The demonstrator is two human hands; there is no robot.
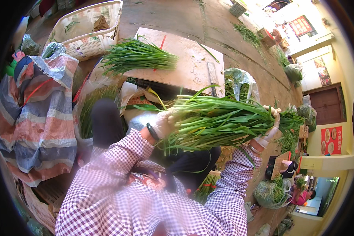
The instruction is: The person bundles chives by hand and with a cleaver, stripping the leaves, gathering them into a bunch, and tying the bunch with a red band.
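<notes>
Leafy green bundle (224,122), centre frame: your left hand (164,124) grips the stalk end (183,128), your right hand (270,125) the leaves (251,114), fingers curled closed. Step, apparently: straightening. Next move likely calls for levelling stalks.

greens bundle (220,122) between left hand (164,123) and right hand (270,131), before the worktop (187,76), another bunch (141,57) on its left side, perhaps a knife (212,76) near its right edge, basket (92,48) behind at left

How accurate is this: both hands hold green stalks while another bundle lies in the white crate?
Not quite: the head view shows the other bundle on the pale board, not in the crate. The left hand and right hand do hold green stalks.
</notes>
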